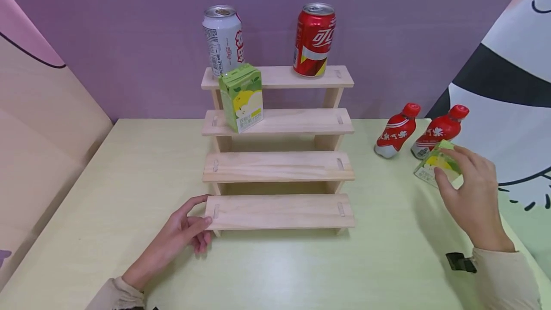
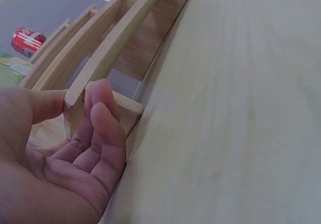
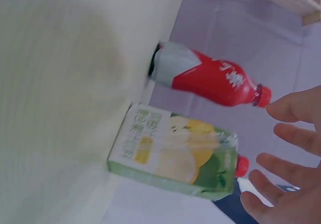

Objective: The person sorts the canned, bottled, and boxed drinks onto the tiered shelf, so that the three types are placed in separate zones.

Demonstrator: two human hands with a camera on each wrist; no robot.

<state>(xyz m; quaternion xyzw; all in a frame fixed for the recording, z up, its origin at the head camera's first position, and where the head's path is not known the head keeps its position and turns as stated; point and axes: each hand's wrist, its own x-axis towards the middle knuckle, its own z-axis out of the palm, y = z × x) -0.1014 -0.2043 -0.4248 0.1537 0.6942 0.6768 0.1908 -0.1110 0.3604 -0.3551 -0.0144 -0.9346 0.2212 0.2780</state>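
Note:
A stepped wooden display rack (image 1: 277,212) stands mid-table. My left hand (image 1: 189,226) grips the left end of its lowest step; in the left wrist view the thumb and fingers (image 2: 108,123) lie around the board's end. On the right, my right hand (image 1: 475,193) is beside a green juice carton (image 1: 435,169), fingers spread. The right wrist view shows a gap between those fingers and the carton (image 3: 175,153), which stands upright. Behind it are two red-capped bottles, one nearer the rack (image 1: 396,130) and one partly hidden by the carton (image 1: 441,130).
On the rack's top step stand a white can (image 1: 224,44) at left and a red can (image 1: 315,39) at right. Another green juice carton (image 1: 243,99) is on the step below, at its left end. A purple backdrop (image 1: 163,61) rises behind the table.

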